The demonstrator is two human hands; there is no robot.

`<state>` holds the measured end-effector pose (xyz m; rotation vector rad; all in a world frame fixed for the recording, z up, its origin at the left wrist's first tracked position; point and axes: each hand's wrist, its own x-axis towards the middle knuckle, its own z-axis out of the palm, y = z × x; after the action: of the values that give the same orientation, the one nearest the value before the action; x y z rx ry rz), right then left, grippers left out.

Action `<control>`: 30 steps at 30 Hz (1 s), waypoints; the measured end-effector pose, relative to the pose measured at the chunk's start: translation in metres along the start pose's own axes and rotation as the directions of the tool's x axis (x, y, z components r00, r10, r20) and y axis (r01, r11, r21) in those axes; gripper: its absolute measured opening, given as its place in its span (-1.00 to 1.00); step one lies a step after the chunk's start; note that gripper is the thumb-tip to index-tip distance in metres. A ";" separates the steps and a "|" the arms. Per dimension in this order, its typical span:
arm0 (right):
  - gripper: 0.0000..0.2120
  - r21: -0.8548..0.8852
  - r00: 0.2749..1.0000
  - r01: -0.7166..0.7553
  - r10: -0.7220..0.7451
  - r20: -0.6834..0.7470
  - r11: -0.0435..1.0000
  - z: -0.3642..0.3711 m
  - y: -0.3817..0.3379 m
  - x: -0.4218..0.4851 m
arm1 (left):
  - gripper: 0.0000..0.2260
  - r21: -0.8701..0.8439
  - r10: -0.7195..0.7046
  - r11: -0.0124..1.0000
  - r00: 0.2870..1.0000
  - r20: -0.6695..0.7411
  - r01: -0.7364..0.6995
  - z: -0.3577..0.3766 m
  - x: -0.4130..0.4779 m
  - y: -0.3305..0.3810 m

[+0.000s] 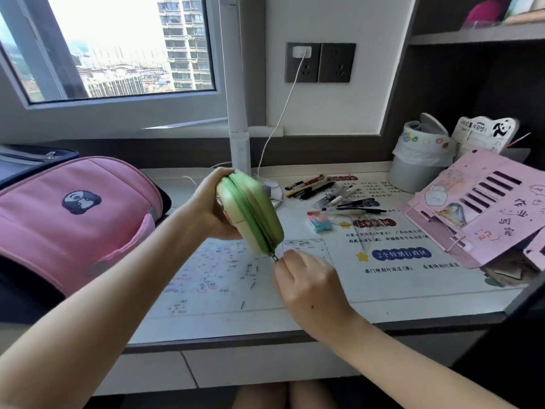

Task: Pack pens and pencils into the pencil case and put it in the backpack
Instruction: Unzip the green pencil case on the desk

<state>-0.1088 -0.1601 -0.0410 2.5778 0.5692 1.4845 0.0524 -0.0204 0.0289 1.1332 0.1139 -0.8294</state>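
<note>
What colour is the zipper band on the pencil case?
Darker green zipper band on the pale green pencil case, seen in the head view.

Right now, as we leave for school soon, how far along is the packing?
Done: nothing visibly; the pens lie loose on the desk. In hand: the left hand holds the green pencil case, the right hand pinches its zipper pull. Left: filling the case, then putting it in the pink backpack.

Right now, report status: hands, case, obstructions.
Left hand grips pencil case. Right hand pinches its zipper pull. Pens loose on desk. Backpack at left, nothing between.
</note>
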 end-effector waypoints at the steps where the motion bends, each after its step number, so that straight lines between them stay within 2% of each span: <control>1: -0.82 -0.028 1.000 0.004 -0.004 -0.004 1.000 0.005 0.003 -0.005 | -0.34 -0.015 -0.019 1.000 0.996 0.083 0.020 0.000 0.001 -0.004; 3: -0.82 -0.028 0.999 -0.046 0.045 -0.021 0.999 0.013 0.009 -0.014 | -0.45 -0.051 -0.053 0.997 0.985 0.164 0.062 0.002 0.001 -0.018; 5: -0.78 0.048 0.995 -0.094 0.095 -0.024 0.994 0.022 0.017 -0.023 | -0.50 -0.044 -0.033 0.998 0.981 0.192 0.043 0.004 -0.004 -0.022; 6: -0.79 0.081 0.995 -0.097 0.096 0.021 0.992 0.024 0.020 -0.028 | -0.55 -0.014 -0.006 1.000 0.988 0.156 0.008 0.004 -0.005 -0.022; 8: -0.80 0.123 0.977 -0.144 0.121 0.173 0.982 0.026 0.026 -0.040 | -0.61 0.141 0.117 0.982 0.991 0.062 -0.125 0.004 -0.009 -0.014; 9: -0.81 0.152 0.953 -0.224 0.184 0.239 0.963 0.024 0.031 -0.045 | -0.53 0.306 0.216 0.927 0.976 0.038 -0.217 0.004 -0.009 -0.010; 10: -0.80 0.169 0.916 -0.336 0.280 0.287 0.927 0.020 0.036 -0.046 | -0.35 0.517 0.319 0.803 0.947 0.045 -0.295 0.004 -0.009 -0.005; 11: -0.77 0.172 0.863 -0.458 0.391 0.318 0.872 0.017 0.041 -0.045 | -0.17 0.718 0.385 0.619 0.920 0.075 -0.318 0.008 -0.011 -0.003; 13: -0.74 0.206 0.722 -0.678 0.585 0.370 0.706 0.013 0.053 -0.037 | -0.04 0.957 0.382 0.131 0.904 0.192 -0.259 0.021 -0.014 -0.005; 14: -0.72 0.255 0.649 -0.756 0.638 0.415 0.603 0.014 0.059 -0.033 | -0.03 0.969 0.346 -0.134 0.906 0.244 -0.210 0.027 -0.010 -0.010; 15: -0.68 0.314 0.586 -0.810 0.658 0.473 0.496 0.016 0.065 -0.030 | -0.02 0.919 0.296 -0.350 0.909 0.294 -0.183 0.035 -0.008 -0.017; 16: -0.63 0.383 0.541 -0.840 0.643 0.542 0.384 0.018 0.070 -0.026 | -0.01 0.857 0.245 -0.484 0.913 0.326 -0.176 0.042 -0.002 -0.025; 17: -0.58 0.447 0.517 -0.851 0.596 0.614 0.277 0.020 0.074 -0.023 | 0.00 0.814 0.198 -0.552 0.920 0.339 -0.181 0.047 0.002 -0.032; 19: -0.48 0.522 0.495 -0.849 0.464 0.735 0.081 0.021 0.077 -0.023 | 0.01 0.800 0.124 -0.561 0.934 0.334 -0.212 0.050 0.013 -0.045; 20: -0.42 0.516 0.480 -0.856 0.404 0.778 0.024 0.021 0.078 -0.025 | 0.01 0.804 0.090 -0.548 0.939 0.331 -0.231 0.051 0.016 -0.050; 21: -0.35 0.497 0.471 -0.868 0.357 0.807 0.021 0.021 0.078 -0.029 | 0.01 0.803 0.062 -0.540 0.940 0.335 -0.251 0.051 0.018 -0.054; 24: -0.17 0.420 0.470 -0.881 0.295 0.832 0.219 0.020 0.082 -0.037 | -0.01 0.785 0.032 -0.544 0.927 0.374 -0.298 0.049 0.019 -0.061; 27: -0.14 0.365 0.511 -0.828 0.307 0.803 0.426 0.023 0.085 -0.040 | -0.11 0.787 0.034 -0.515 0.909 0.415 -0.340 0.042 0.013 -0.058; 30: -0.12 0.316 0.556 -0.763 0.323 0.766 0.564 0.024 0.086 -0.042 | -0.17 0.759 0.054 -0.566 0.904 0.424 -0.322 0.029 0.005 -0.057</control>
<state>-0.0847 -0.2534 -0.0636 3.8082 0.0558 0.2960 0.0104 -0.0566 -0.0035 2.7815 -1.4925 -0.3327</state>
